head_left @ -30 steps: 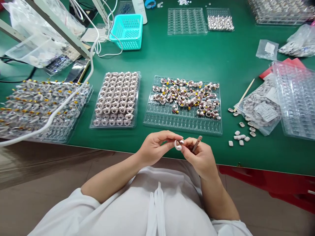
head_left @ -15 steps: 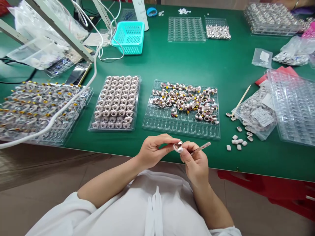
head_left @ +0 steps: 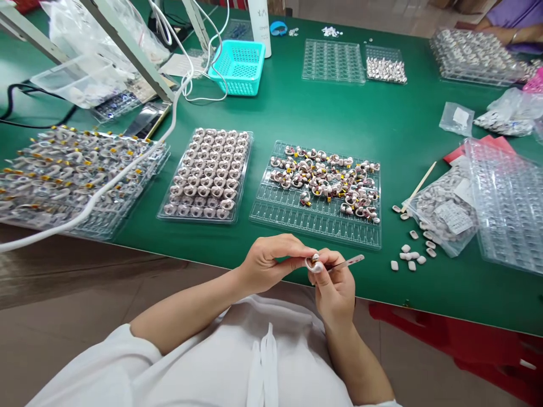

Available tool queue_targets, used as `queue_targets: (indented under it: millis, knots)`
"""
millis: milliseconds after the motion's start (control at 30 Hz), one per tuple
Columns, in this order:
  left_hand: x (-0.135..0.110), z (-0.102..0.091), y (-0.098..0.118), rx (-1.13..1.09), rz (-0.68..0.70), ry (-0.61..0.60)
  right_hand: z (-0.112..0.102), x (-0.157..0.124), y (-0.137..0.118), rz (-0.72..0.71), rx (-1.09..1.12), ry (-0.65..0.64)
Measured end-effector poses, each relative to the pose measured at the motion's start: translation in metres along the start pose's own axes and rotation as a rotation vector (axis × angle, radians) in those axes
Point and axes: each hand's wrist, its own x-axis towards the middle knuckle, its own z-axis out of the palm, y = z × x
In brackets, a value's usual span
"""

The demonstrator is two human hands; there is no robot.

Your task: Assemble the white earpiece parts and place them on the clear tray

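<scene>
A small pale, ring-shaped earbud shell is held just above the table's front edge. My left hand pinches its left side between thumb and fingers. On its other side, my right hand grips the same shell with thumb and fingertips. Flat metal tweezers lie in that hand too, their end sticking out to the right and their tips hidden by the fingers. Beyond the hands, a clear tray carries a loose heap of similar shells with yellow-tabbed parts. Left of it, another tray bears shells in neat rows.
Loose pale caps and a bag of caps lie right of the hands, beside a wooden stick. A white cable crosses trays at left. Farther back stand a turquoise basket and stacked trays near another person's arm.
The view has shifted slightly, so the table things appear moved a little. Both hands keep hold of the shell, which has tilted slightly between the fingers.
</scene>
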Motion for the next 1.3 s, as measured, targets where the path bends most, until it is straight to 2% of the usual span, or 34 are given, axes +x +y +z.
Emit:
queue_targets:
  millis: [167, 267, 467, 567, 700, 833, 1000, 1133, 1300]
  knots:
    - [-0.003, 0.002, 0.0, -0.013, 0.002, -0.001, -0.002, -0.003, 0.005, -0.067, -0.063, 0.019]
    - [-0.004, 0.002, 0.002, -0.039, -0.042, -0.022, -0.002, -0.005, 0.005, -0.126, -0.143, 0.04]
    - [-0.001, -0.004, 0.015, -0.129, -0.33, -0.12, -0.002, -0.003, -0.009, -0.182, -0.241, -0.02]
    - [0.001, -0.006, 0.02, -0.15, -0.404, -0.145, -0.008, -0.002, -0.015, -0.171, -0.304, -0.075]
    - [0.003, -0.004, 0.022, -0.162, -0.456, -0.116, -0.013, 0.0, -0.015, -0.17, -0.39, -0.096]
    - [0.003, 0.0, 0.022, -0.264, -0.614, -0.059, -0.008, -0.001, -0.014, -0.215, -0.434, -0.044]
    - [0.003, 0.003, 0.021, -0.517, -0.756, 0.02, -0.006, -0.001, -0.012, -0.461, -0.606, -0.006]
    - [0.003, 0.004, 0.02, -0.573, -0.793, 0.072, -0.011, 0.002, -0.009, -0.686, -0.796, -0.001]
    - [0.003, 0.005, 0.018, -0.597, -0.804, 0.104, -0.016, 0.003, -0.004, -0.779, -0.9, 0.011]
